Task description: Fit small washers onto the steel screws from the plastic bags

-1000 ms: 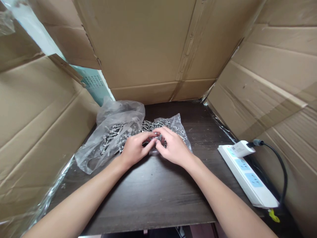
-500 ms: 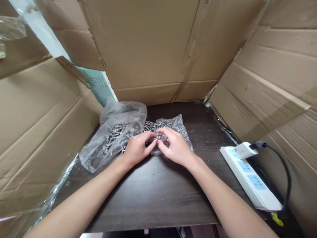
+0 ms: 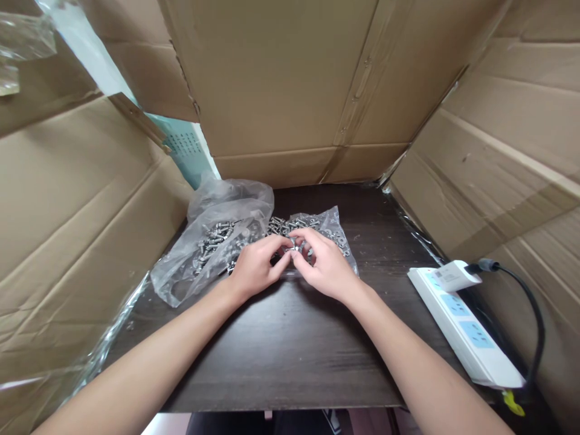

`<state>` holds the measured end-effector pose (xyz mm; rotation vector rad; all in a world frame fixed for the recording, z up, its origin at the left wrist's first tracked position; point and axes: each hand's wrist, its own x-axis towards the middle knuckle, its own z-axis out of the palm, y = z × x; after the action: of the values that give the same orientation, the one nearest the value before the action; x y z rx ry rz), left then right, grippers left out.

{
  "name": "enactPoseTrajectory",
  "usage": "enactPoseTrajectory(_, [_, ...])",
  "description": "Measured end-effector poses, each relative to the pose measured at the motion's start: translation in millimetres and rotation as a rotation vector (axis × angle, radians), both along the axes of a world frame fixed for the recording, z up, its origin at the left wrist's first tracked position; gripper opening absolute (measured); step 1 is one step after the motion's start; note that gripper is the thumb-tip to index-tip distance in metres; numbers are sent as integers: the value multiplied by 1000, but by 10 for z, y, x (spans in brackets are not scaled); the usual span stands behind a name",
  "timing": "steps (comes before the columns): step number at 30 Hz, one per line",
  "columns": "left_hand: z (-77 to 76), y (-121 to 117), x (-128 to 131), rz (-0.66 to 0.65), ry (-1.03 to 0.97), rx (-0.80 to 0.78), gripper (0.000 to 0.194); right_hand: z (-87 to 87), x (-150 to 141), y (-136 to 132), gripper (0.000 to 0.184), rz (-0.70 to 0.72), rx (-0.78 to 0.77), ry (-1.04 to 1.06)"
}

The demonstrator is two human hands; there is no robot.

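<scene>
Fingertip to fingertip, my left hand [image 3: 256, 267] and my right hand [image 3: 328, 266] meet over the table around a small shiny metal bolt [image 3: 294, 248]. Both hands are closed in a pinch on it; the fingers partly cover it, so I cannot tell if a nut or washer is on it. Left of them lies a clear plastic bag [image 3: 174, 281] with many bolts [image 3: 212, 241] inside. Just behind the hands is a pile of bolts [image 3: 280, 226]. A second clear bag [image 3: 333, 216] with small washers or nuts [image 3: 339, 238] spreads out behind my right hand.
A white power strip [image 3: 492, 361] with a plugged-in white adapter [image 3: 453, 276] and black cable [image 3: 537, 314] runs along the right side. Cardboard walls [image 3: 281, 84] enclose the dark wooden table [image 3: 281, 362] at left, back and right.
The whole view has shifted slightly, so the scene sits a little to the right and higher. Both hands stay pinched together at the bolt, their fingers turned a little.
</scene>
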<state>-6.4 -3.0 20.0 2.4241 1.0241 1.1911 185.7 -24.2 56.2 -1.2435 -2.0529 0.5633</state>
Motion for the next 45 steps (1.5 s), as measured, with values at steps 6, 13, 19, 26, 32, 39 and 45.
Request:
enactPoseTrajectory(6, [4, -3, 18, 19, -5, -23, 10, 1, 16, 4, 32, 23, 53, -3])
enactPoseTrajectory(13, [-8, 3, 14, -19, -15, 2, 10, 3, 23, 5, 25, -40, 2, -32])
enactPoseTrajectory(19, [-11, 6, 9, -24, -26, 16, 9, 5, 18, -4, 29, 2, 0, -12])
enactPoseTrajectory(26, [-1, -1, 21, -35, -36, 30, 9, 23, 13, -10, 31, -20, -9, -14])
enactPoseTrajectory(32, [-8, -1, 10, -70, -44, 34, 10, 24, 9, -21, 27, -63, -43, -47])
enactPoseTrajectory(39, [-27, 14, -3, -53, -39, 24, 8, 3, -2, -17, 30, -4, 9, -16])
enactPoseTrajectory(45, [-24, 14, -18, -48, -39, 8, 8, -8, -27, -6, 24, -9, 3, -29])
